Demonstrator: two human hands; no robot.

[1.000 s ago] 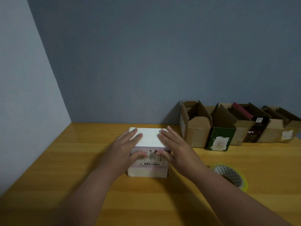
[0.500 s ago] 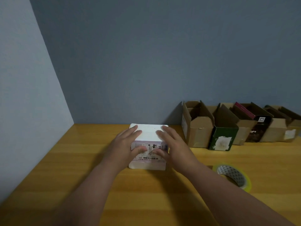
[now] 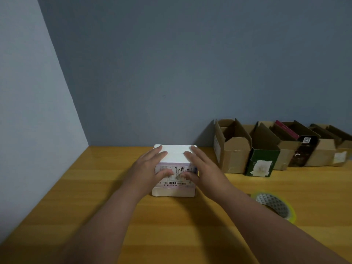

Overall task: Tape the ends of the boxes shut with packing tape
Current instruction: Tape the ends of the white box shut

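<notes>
A small white box (image 3: 175, 151) with a printed label on its near face stands on the wooden table (image 3: 95, 187), its top flaps closed. My left hand (image 3: 150, 168) rests flat on the box's left half, fingers straight on top and thumb on the label. My right hand (image 3: 202, 168) lies the same way on the right half. A roll of packing tape (image 3: 274, 204) with a yellow-green rim lies flat on the table to the right, partly behind my right forearm.
Several open cardboard boxes (image 3: 234, 149) stand in a row against the blue back wall on the right, one of them dark green (image 3: 262, 159). A pale wall borders the table on the left.
The box and both hands have shifted slightly away from me. My thumbs have slid a little on the label face while the fingers stay flat on top.
</notes>
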